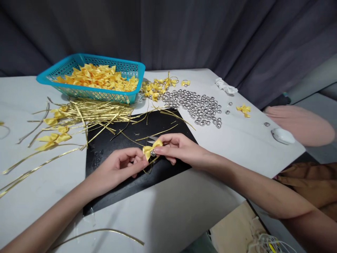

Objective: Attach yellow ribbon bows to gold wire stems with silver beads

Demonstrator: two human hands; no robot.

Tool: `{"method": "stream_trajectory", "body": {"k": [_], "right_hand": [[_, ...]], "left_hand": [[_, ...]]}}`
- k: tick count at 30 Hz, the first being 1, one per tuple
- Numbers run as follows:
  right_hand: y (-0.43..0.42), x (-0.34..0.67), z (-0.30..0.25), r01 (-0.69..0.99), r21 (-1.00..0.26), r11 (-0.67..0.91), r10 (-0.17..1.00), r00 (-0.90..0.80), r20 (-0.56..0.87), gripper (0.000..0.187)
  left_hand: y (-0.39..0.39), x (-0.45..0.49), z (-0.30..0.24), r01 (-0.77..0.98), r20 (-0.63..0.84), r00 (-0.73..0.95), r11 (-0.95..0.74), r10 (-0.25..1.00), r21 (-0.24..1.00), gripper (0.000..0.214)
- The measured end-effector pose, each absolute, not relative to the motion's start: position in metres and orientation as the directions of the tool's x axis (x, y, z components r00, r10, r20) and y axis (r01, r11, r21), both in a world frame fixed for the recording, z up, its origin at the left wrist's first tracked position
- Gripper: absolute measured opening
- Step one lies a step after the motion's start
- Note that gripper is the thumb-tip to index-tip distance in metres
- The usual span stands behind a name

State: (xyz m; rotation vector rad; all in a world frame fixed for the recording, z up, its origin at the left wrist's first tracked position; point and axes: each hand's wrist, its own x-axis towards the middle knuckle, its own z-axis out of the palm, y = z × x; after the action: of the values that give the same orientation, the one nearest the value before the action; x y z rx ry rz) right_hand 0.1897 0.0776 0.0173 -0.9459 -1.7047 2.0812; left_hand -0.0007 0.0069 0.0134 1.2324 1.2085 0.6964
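Between my two hands, over a black mat (pixel 113 189), is a yellow ribbon bow (pixel 147 151) with a small silver heart-shaped bead (pixel 152 153) at its middle. My left hand (pixel 123 162) pinches the bow's left side between thumb and fingers. The thumb and fingers of my right hand (pixel 179 149) close on its right side, the thumb touching beside the bead. A thin gold cord (pixel 147 171) loops below the bow. Behind it, the metal blades of a tool (pixel 152 139) show partly; the rest is hidden by my right hand.
A blue basket (pixel 91 92) full of yellow bows stands at the back left, with many gold cords (pixel 100 111) before it. Several silver beads (pixel 200 105) lie spread at the back right, near finished bows (pixel 155 88). A white computer mouse (pixel 283 135) sits by the right edge.
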Motion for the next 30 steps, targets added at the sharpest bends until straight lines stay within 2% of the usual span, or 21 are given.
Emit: {"method": "stream_trajectory", "body": {"k": [4, 8, 11, 15, 19, 22, 26, 30], "right_hand": [[0.082, 0.191, 0.014, 0.151, -0.968, -0.199, 0.628, -0.739, -0.244, 0.036], [0.083, 0.189, 0.012, 0.11, -0.972, -0.207, 0.563, -0.799, -0.21, 0.044], [0.084, 0.186, 0.015, 0.181, -0.973, -0.145, 0.54, -0.809, -0.231, 0.046], [0.1, 0.19, 0.03, 0.232, -0.973, -0.003, 0.649, -0.74, -0.178, 0.045], [0.139, 0.194, 0.05, 0.327, -0.936, 0.129, 0.719, -0.681, -0.139, 0.027], [0.176, 0.184, 0.056, 0.441, -0.88, 0.179, 0.75, -0.639, -0.167, 0.021], [0.219, 0.154, 0.049, 0.567, -0.796, 0.212, 0.775, -0.594, -0.217, 0.033], [0.24, 0.132, 0.043, 0.615, -0.743, 0.265, 0.838, -0.528, -0.138, 0.035]], "left_hand": [[0.008, -0.003, 0.013, 0.14, -0.308, 0.281, 0.279, 0.909, 0.95, 0.028], [0.01, -0.006, 0.007, 0.076, -0.293, 0.272, 0.283, 0.917, 0.956, 0.028], [0.01, -0.006, 0.002, 0.06, -0.274, 0.226, 0.268, 0.935, 0.962, 0.033], [0.012, -0.002, -0.004, -0.039, -0.267, 0.143, 0.275, 0.953, 0.961, 0.046], [0.015, 0.002, -0.007, -0.18, -0.241, 0.049, 0.246, 0.969, 0.952, 0.068], [0.014, 0.003, -0.006, -0.193, -0.252, 0.037, 0.254, 0.967, 0.948, 0.061], [0.013, 0.002, -0.002, -0.198, -0.244, 0.077, 0.255, 0.967, 0.946, 0.051], [0.012, 0.001, -0.001, -0.244, -0.24, 0.083, 0.253, 0.967, 0.936, 0.042]]}}
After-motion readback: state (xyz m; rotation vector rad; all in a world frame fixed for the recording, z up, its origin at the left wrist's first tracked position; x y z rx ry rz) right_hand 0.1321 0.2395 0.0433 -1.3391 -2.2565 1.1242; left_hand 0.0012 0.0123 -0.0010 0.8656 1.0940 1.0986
